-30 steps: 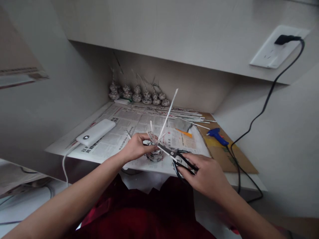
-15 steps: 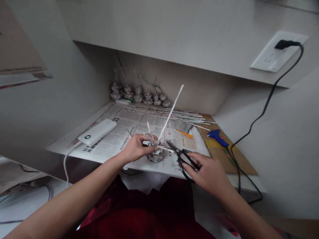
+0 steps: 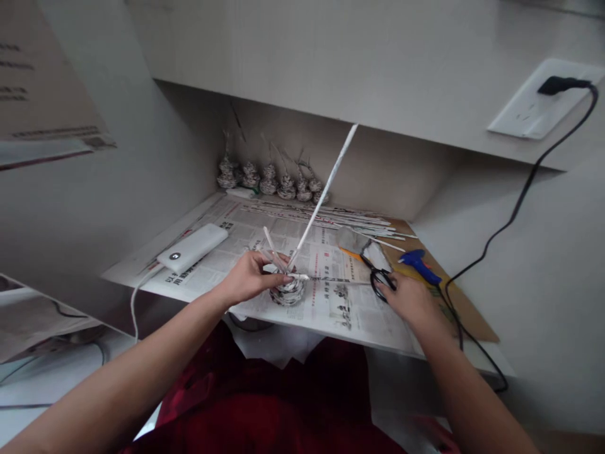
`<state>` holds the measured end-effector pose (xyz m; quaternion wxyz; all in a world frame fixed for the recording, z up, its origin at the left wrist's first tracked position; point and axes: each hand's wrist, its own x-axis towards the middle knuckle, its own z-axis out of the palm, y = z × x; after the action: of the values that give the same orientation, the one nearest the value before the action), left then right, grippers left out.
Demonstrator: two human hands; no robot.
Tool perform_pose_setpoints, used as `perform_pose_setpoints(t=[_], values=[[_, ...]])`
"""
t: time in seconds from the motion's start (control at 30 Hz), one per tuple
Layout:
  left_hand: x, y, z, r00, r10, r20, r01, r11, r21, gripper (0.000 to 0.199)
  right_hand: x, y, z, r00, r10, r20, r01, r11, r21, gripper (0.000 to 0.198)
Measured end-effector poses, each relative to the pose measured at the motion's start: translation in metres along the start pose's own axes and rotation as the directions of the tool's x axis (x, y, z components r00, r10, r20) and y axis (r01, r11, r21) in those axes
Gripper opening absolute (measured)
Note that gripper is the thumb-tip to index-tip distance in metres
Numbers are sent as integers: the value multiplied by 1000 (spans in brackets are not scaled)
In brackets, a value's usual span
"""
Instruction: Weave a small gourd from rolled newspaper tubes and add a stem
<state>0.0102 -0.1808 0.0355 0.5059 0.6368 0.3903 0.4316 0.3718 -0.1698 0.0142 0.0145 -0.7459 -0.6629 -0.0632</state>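
Observation:
My left hand is closed on the top of a small round body woven from rolled newspaper strips, near the table's front edge. The thumb presses at the base of a short paper stub that points right. One long white paper strip rises from the weave and leans right; shorter ends stand up beside my fingers. To the right, my right hand has its fingers on the black handles of a pair of scissors. The scissors lie low over the newspaper, blades pointing away and left, apart from the weave.
Several gourd-shaped woven pieces line the back wall, with a pile of paper strips in front. A white power bank with a cable lies left. On cardboard at right is a blue glue gun with a black cord.
My right hand has carried the scissors right and away from the weave, down to the newspaper. The strip end pointing right is shorter now. My left hand keeps its hold.

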Motion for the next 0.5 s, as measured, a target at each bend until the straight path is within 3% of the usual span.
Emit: perform_pose_setpoints(t=[0.13, 0.2, 0.27, 0.3, 0.37, 0.43, 0.5], values=[[2, 0, 0, 1000, -25, -5, 25, 1000, -16, 20, 4, -2, 1, 997, 2, -71, -2, 1000, 1, 36], [3, -1, 2, 999, -45, 1, 45, 999, -24, 20, 0, -16, -6, 979, -75, -190, 81, 996, 27, 31], [4, -2, 3, 998, -63, 9, 63, 998, -29, 21, -9, -39, -17, 939, -187, -290, 239, 959, 156, 27], [5, -2, 4, 998, -68, 9, 68, 997, -26, 22, -15, -54, -22, 916, -244, -319, 336, 901, 274, 24], [5, -4, 6, 998, -69, -6, 69, 998, -8, 24, -27, -87, -34, 879, -344, -329, 474, 702, 532, 21], [5, -5, 6, 999, -35, -25, 36, 999, 28, 23, -38, -120, -44, 849, -363, -383, 523, 485, 701, 20], [3, -6, 6, 999, 21, -36, -19, 997, 73, 19, -45, -146, -50, 826, -364, -431, 549, 342, 763, 19]])
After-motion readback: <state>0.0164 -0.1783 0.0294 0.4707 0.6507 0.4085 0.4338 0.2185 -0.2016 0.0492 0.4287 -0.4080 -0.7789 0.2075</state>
